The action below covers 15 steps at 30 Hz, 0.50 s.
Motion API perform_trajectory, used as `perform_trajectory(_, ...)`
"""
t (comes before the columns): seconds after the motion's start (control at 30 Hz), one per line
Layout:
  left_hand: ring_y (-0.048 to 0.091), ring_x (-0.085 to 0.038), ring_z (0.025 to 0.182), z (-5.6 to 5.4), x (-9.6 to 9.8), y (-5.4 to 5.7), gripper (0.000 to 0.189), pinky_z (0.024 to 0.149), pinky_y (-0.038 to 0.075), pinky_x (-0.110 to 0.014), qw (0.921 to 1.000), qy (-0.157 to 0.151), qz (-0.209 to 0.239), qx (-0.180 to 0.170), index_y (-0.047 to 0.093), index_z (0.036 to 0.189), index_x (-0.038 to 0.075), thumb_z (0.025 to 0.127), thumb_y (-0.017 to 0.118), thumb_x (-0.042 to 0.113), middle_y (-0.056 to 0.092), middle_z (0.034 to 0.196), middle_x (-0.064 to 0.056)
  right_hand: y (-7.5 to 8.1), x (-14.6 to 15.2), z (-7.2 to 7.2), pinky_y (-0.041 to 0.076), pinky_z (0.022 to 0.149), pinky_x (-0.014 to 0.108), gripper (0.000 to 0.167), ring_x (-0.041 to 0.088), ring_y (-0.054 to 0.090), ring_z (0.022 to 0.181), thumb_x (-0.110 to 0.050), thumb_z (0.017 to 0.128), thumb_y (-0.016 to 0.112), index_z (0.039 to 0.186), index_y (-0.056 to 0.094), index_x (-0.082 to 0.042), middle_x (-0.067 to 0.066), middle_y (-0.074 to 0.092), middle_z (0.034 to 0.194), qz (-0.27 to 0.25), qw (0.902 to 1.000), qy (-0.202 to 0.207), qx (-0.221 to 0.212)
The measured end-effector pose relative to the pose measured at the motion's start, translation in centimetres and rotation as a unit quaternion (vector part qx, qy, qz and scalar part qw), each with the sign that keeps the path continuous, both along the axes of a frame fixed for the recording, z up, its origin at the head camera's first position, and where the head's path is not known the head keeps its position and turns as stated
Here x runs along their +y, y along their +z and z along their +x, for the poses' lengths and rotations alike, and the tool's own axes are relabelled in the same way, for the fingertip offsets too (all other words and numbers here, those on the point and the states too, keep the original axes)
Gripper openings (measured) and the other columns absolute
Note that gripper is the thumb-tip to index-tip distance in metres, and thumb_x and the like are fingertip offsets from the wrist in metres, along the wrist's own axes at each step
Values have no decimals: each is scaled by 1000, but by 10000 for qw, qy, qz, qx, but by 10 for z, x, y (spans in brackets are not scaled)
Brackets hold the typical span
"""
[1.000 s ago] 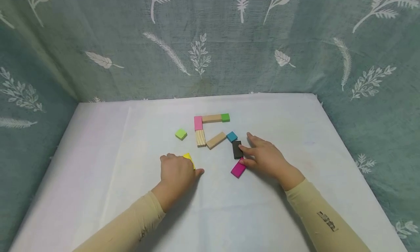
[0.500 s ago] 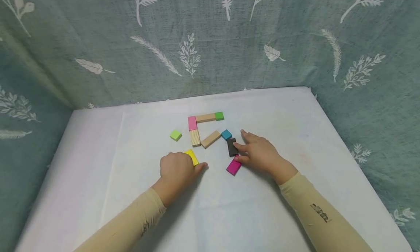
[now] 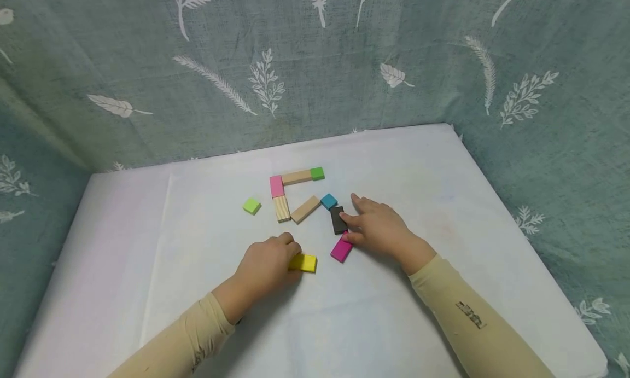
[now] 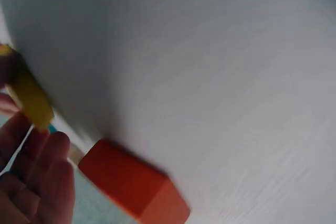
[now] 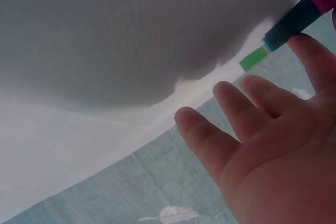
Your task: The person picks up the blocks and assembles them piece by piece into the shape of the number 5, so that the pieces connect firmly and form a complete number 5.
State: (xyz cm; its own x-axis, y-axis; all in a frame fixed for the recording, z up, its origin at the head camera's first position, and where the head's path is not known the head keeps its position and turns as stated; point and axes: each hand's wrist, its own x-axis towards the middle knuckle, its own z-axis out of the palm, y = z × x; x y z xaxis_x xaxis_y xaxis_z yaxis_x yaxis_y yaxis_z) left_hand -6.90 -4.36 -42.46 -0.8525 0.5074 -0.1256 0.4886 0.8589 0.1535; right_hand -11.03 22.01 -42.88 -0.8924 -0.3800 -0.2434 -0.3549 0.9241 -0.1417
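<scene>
My left hand (image 3: pixel 268 266) pinches a yellow block (image 3: pixel 303 263), which points to the right out of the fingers. In the left wrist view an orange block (image 4: pixel 131 182) lies beside the fingers; the hand hides it in the head view. My right hand (image 3: pixel 379 230) reaches in from the right with spread fingers. Its index fingertip touches the black block (image 3: pixel 338 220), and its thumb is at the magenta block (image 3: pixel 341 249). A blue block (image 3: pixel 328 201) sits at the black one's far end, with a plain wooden block (image 3: pixel 305 209) slanting away from it.
Farther back, a pink block (image 3: pixel 276 186), a striped wooden block (image 3: pixel 282 208), another plain wooden block (image 3: pixel 297 177) and a green block (image 3: pixel 317 173) form a bent row. A lime block (image 3: pixel 251 205) lies apart at left. Patterned cloth (image 3: pixel 305 93) walls the white table (image 3: pixel 394 323).
My left hand has turned the yellow block so it lies almost crosswise, and moved it nearer the magenta block. The right hand keeps its place at the black and magenta blocks. The head view shifted.
</scene>
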Motion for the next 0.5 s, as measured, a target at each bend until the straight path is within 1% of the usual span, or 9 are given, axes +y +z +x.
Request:
perform_trajectory(0.07,63,-16,94,2,-2,-3,62,69,57,-35,9999,-101,68,-89,69,119,15,71,90,48,65,114,-2,0,0,0,35,116,59,65,36,33,150,-54,92,67,150,48,-32,14,27,166,35,10000,-26,-37)
perform_trajectory(0.13,62,-22,113,-1,-4,-4,84,82,58,-41,9995,-160,-23,-273,61,135,15,68,89,57,57,139,-6,1,1,1,34,117,58,65,36,33,151,-54,93,67,150,48,-30,15,27,166,25,10000,-18,-60)
perform_trajectory(0.17,58,-26,122,-5,-6,-5,91,89,57,-45,9991,-241,-84,-345,58,141,15,67,88,60,51,149,-8,1,2,1,34,117,58,65,36,32,151,-54,93,67,150,48,-30,15,27,166,-4,10000,-26,-66)
perform_trajectory(0.2,55,-29,130,-9,-8,-6,94,95,55,-48,9984,-381,-140,-384,56,144,16,68,87,62,44,156,-9,1,3,2,34,117,58,65,36,32,151,-54,93,67,150,48,-30,15,27,166,-32,10000,-46,-76)
perform_trajectory(0.23,52,-31,134,-13,-10,-7,92,99,53,-51,9976,-573,-130,-364,56,144,17,69,86,61,39,160,-11,1,4,2,34,117,58,65,36,32,151,-53,93,67,150,48,-30,15,27,166,-54,9999,-67,-88)
perform_trajectory(0.3,51,-33,136,-20,-17,-10,78,101,52,-51,9955,-921,43,-239,64,138,18,73,86,55,39,160,-11,1,5,3,35,116,58,64,37,33,150,-53,93,67,150,48,-29,15,27,166,-89,9999,-37,-62)
perform_trajectory(0.37,54,-32,133,-22,-22,-11,62,99,54,-49,9936,-1103,209,-88,72,128,20,75,86,50,47,154,-11,-1,5,3,35,116,58,64,37,33,150,-53,93,67,150,48,-29,15,28,166,-135,9999,-32,-59)
perform_trajectory(0.43,58,-28,126,-22,-24,-11,51,93,57,-44,9929,-1152,278,21,77,120,22,76,87,45,57,144,-8,-2,4,3,35,116,58,64,37,33,150,-53,93,67,150,48,-29,15,28,165,-149,9999,20,-30)
perform_trajectory(0.5,62,-22,114,-19,-21,-9,45,85,58,-37,9930,-1142,301,11,79,114,22,75,88,43,64,129,-3,-2,4,2,36,116,57,64,36,33,150,-54,93,66,150,48,-30,15,28,166,-122,9999,39,-13)
